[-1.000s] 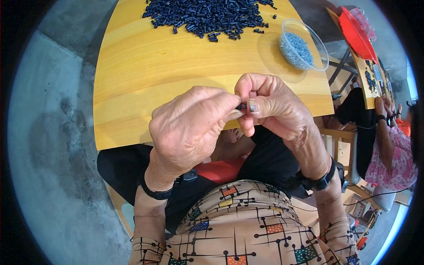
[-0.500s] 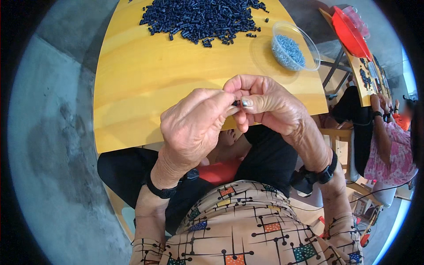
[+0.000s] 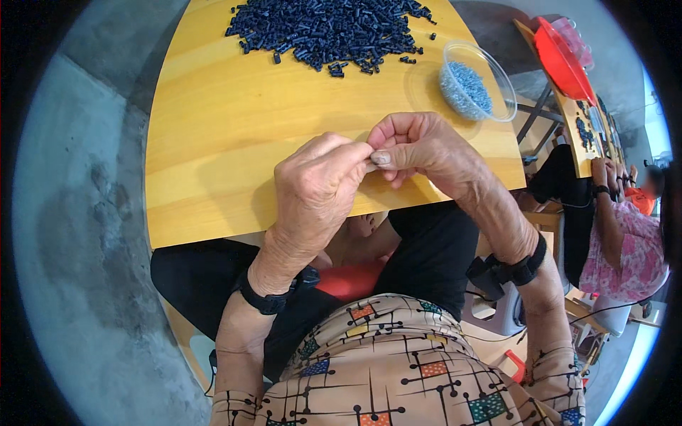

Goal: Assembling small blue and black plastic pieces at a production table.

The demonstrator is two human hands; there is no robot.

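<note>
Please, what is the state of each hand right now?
Left hand: closed in a pinch; anything held is hidden.
Right hand: closed in a pinch; anything held cannot be told.

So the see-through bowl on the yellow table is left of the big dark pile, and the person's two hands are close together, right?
Not quite: the see-through bowl is right of the big dark pile, as the head view shows. It is on the yellow table, and the left hand and right hand are close together.

Bright room light, soft shadows on yellow table, bluish-white glare lower right, fisheye-bent edges
</note>
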